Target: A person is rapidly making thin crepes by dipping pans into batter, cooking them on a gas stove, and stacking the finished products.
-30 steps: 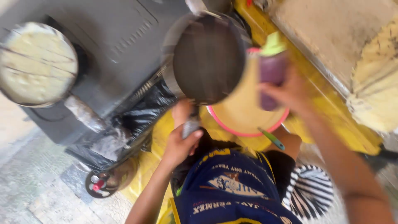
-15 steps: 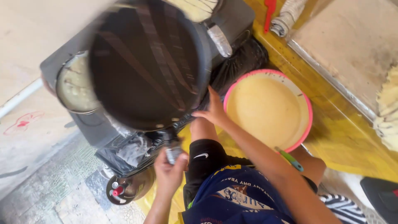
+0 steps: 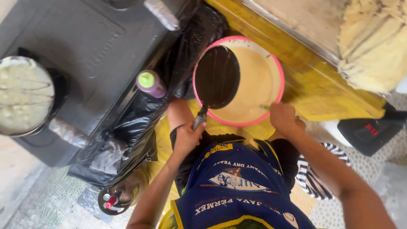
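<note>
My left hand (image 3: 188,136) grips the handle of a dark round pan (image 3: 217,76), held over the left side of a pink-rimmed bowl (image 3: 271,59) of pale batter. My right hand (image 3: 283,118) rests at the bowl's near right rim, beside a small green-handled utensil (image 3: 265,107) poking from the batter. A purple bottle with a green cap (image 3: 150,84) stands on the edge of the dark stove, left of the bowl.
The dark stove (image 3: 85,46) fills the upper left, with a second pan (image 3: 24,95) holding a pale pancake cooking. Black plastic (image 3: 140,123) drapes the stove's side. A stack of cooked pancakes (image 3: 375,42) lies at upper right. The bowl sits on a yellow surface (image 3: 313,80).
The dark pan came down from in front of the camera to over the batter bowl. The bottle now stands on the stove edge, and my right hand has moved to the bowl's rim.
</note>
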